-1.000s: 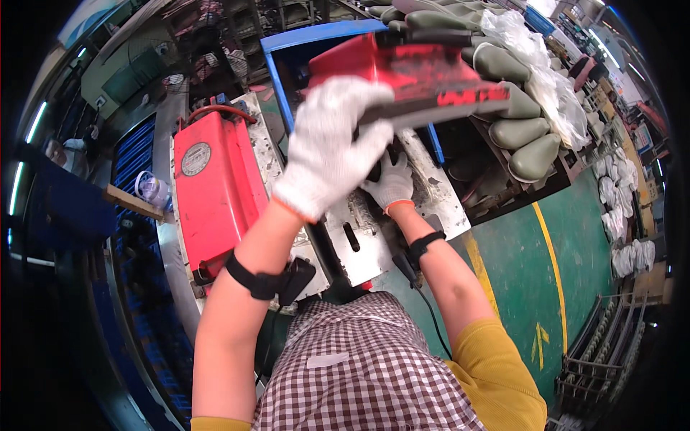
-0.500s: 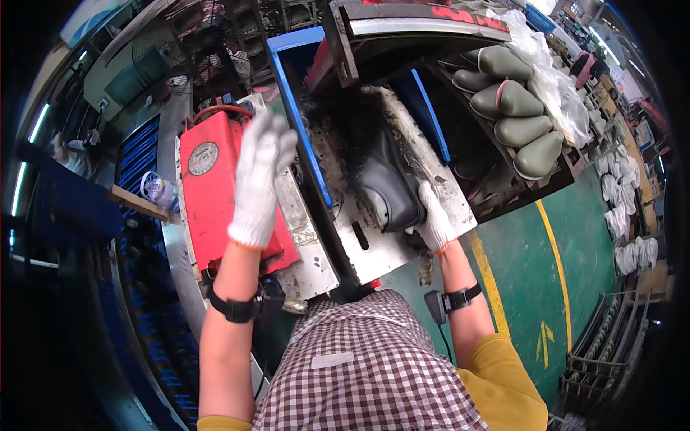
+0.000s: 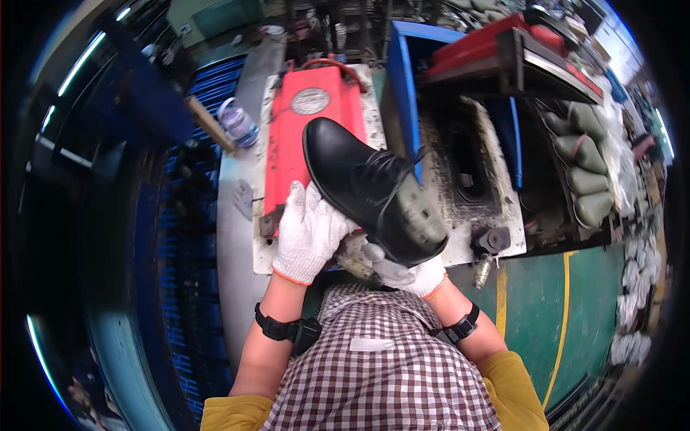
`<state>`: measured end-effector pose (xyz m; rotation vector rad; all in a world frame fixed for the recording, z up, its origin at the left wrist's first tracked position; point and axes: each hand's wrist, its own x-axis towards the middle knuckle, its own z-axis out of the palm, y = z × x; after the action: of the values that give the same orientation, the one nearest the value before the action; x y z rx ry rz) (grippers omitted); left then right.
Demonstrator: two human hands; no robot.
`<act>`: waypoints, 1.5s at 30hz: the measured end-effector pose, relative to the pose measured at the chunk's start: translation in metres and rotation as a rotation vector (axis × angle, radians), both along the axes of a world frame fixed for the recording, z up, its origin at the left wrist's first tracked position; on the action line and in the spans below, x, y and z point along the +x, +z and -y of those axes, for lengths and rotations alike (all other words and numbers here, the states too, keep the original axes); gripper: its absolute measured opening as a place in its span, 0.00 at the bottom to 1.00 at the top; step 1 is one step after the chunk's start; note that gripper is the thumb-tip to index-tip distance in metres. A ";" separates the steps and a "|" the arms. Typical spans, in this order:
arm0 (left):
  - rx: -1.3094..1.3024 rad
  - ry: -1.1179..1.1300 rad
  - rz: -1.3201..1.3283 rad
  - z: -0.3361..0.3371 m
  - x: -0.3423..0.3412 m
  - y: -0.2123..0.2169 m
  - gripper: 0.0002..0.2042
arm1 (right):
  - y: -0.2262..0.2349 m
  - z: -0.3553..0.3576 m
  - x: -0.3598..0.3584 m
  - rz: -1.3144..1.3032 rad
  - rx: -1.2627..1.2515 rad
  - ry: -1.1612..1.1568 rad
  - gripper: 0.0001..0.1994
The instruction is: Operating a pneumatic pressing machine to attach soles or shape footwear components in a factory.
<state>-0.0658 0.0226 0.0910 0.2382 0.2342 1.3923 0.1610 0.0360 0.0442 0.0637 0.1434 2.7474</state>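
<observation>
A black lace-up shoe [image 3: 352, 172] is held up in front of me, its toe pointing to the upper left. A greenish-grey shoe last [image 3: 417, 219] fills its opening. My left hand [image 3: 310, 230], in a white knitted glove, supports the shoe's side near the forefoot. Beneath the heel end is my gloved right hand [image 3: 413, 276], its fingers curled and partly hidden by the shoe. Behind the toe lies a red metal cover [image 3: 287, 140] with a round plate on it, on the left of the bench.
At right stands a pressing machine with a dirty metal bed [image 3: 507, 208], blue side panels [image 3: 407, 108] and a raised red head [image 3: 496, 47]. Several green-grey lasts [image 3: 586, 179] sit on a rack beyond. A clear plastic jar [image 3: 237, 122] stands at left.
The shoe has come off the machine bed, moving left and up in my hands. My left hand has moved from over the red cover onto the shoe. The view has swung left.
</observation>
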 end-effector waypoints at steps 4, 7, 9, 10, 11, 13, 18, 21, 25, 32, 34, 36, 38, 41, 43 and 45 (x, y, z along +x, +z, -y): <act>0.020 0.076 -0.169 0.024 -0.018 0.016 0.34 | 0.016 0.011 -0.028 -0.083 -0.179 -0.004 0.34; 0.012 0.117 -0.171 0.037 -0.026 0.016 0.32 | 0.016 0.016 -0.039 -0.085 -0.182 0.070 0.32; 0.001 0.143 -0.168 0.044 -0.030 0.012 0.32 | 0.012 0.020 -0.043 -0.065 -0.238 0.088 0.30; -0.006 0.154 -0.161 0.047 -0.032 0.010 0.31 | 0.010 0.022 -0.045 -0.069 -0.255 0.096 0.30; -0.012 0.163 -0.156 0.050 -0.035 0.009 0.31 | 0.008 0.024 -0.047 -0.060 -0.270 0.099 0.29; -0.036 0.184 -0.177 0.055 -0.039 0.007 0.32 | 0.005 0.028 -0.052 -0.074 -0.279 0.106 0.28; -0.029 0.237 -0.397 0.065 -0.040 0.008 0.37 | 0.002 0.032 -0.064 -0.117 -0.287 0.115 0.33; -0.049 0.342 -0.609 0.067 -0.028 0.005 0.49 | 0.006 0.035 -0.069 -0.091 -0.302 0.121 0.38; -0.098 0.412 -0.650 0.066 -0.019 0.001 0.53 | 0.011 0.035 -0.075 -0.024 -0.253 0.130 0.39; -0.143 0.496 -0.605 0.058 -0.015 -0.005 0.53 | 0.012 0.034 -0.081 0.081 -0.146 0.126 0.34; -0.162 0.518 -0.652 0.055 -0.013 -0.008 0.53 | 0.011 0.034 -0.082 0.100 -0.098 0.117 0.41; -0.175 0.563 -0.731 0.053 -0.011 -0.012 0.52 | 0.010 0.032 -0.083 0.121 -0.065 0.118 0.42; -0.168 0.572 -0.721 0.053 -0.011 -0.015 0.51 | 0.011 0.030 -0.083 0.102 -0.092 0.125 0.43; -0.175 0.532 -0.593 0.057 -0.015 -0.015 0.49 | 0.015 0.027 -0.083 0.067 -0.194 0.123 0.45; -0.210 0.513 -0.513 0.061 -0.018 -0.011 0.49 | 0.017 0.027 -0.085 0.062 -0.198 0.150 0.43; -0.223 0.490 -0.591 0.065 -0.022 -0.006 0.49 | 0.020 0.028 -0.089 0.046 -0.184 0.174 0.42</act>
<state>-0.0875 -0.0429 0.0846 0.4227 0.9851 1.7351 0.0721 0.0080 0.0638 -0.0653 0.4062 2.8917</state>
